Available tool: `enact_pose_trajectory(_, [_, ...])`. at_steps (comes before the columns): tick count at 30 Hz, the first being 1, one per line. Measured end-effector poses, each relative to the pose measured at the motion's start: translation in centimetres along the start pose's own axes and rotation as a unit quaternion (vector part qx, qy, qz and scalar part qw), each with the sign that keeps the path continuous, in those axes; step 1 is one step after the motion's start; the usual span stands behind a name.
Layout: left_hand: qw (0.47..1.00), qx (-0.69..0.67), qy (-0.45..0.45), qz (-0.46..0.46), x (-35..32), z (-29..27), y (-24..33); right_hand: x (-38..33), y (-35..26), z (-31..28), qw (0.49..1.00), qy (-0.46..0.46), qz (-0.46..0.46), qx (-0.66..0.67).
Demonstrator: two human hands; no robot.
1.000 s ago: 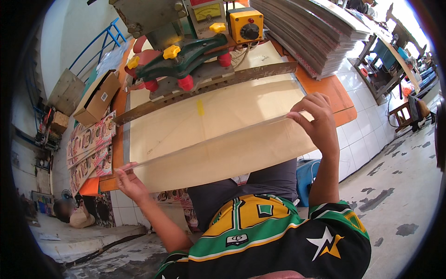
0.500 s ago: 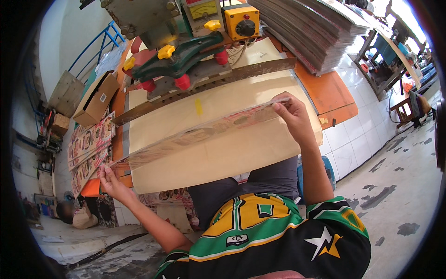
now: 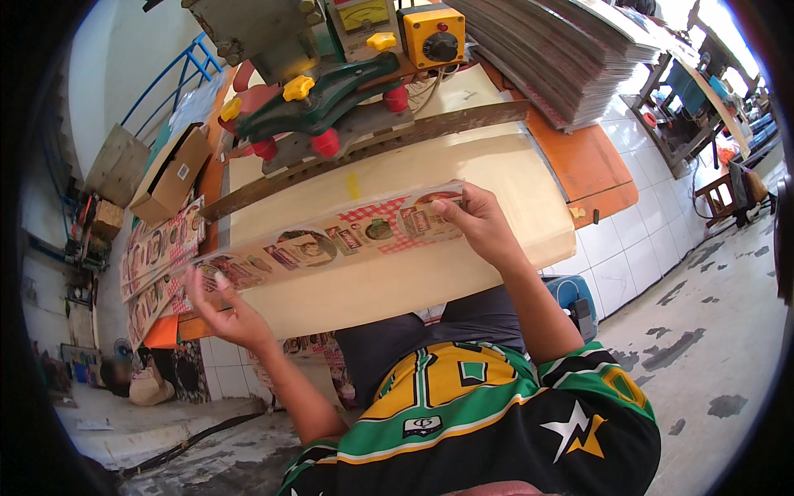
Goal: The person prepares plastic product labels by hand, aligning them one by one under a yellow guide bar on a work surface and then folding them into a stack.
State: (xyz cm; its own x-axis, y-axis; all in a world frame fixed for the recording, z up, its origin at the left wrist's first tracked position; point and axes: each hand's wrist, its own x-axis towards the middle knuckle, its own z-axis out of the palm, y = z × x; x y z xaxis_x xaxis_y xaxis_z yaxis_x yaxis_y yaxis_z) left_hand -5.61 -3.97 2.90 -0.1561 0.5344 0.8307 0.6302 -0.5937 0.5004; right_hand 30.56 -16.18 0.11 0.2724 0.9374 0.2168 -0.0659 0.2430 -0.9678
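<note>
A long, see-through printed plastic sheet (image 3: 310, 246), with food pictures and red checks, stretches between my hands over the cream work surface. My right hand (image 3: 484, 221) pinches its right end, thumb on the printed face. At the left end, my left hand (image 3: 231, 317) curls loosely round the sheet, thumb over the print and fingers at the edge. Behind the sheet stands a press with a dark green frame (image 3: 318, 116), yellow knobs and red feet. Its long metal bar (image 3: 463, 124) lies across the cream surface (image 3: 372, 298).
A yellow control box (image 3: 430, 37) sits behind the press. Tall stacked sheets (image 3: 554, 66) stand at the back right. To the left are an opened cardboard box (image 3: 171, 176) and more printed sheets (image 3: 149, 302). An orange tabletop (image 3: 587, 169) shows at right.
My right hand has come left and slightly nearer, and my left hand has moved a little right. The sheet has turned, showing more of its printed face.
</note>
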Motion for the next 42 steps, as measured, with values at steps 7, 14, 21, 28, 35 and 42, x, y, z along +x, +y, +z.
enact_pose_trajectory(7, [0.958,-0.047,-0.242,0.149,0.4,3.3,6.0,-0.1,0.5,1.5,0.998,-0.018,0.039,0.052])
enact_pose_trajectory(14, [0.897,-0.093,-0.362,0.236,1.3,7.0,12.8,-0.5,0.8,2.1,0.998,-0.052,-0.028,0.008])
enact_pose_trajectory(21, [0.834,-0.138,-0.479,0.235,1.1,8.4,16.7,-0.9,1.6,2.0,0.994,-0.090,-0.056,0.008])
enact_pose_trajectory(28, [0.817,-0.202,-0.494,0.219,1.0,9.0,17.3,-1.4,1.6,1.9,0.994,-0.109,-0.008,-0.010])
enact_pose_trajectory(35, [0.812,-0.253,-0.482,0.212,0.6,9.5,17.0,-1.5,2.1,1.7,0.993,-0.113,-0.003,-0.025])
enact_pose_trajectory(42, [0.802,-0.231,-0.530,0.152,0.4,9.1,17.6,-1.6,2.0,1.7,0.994,-0.110,-0.011,-0.003])
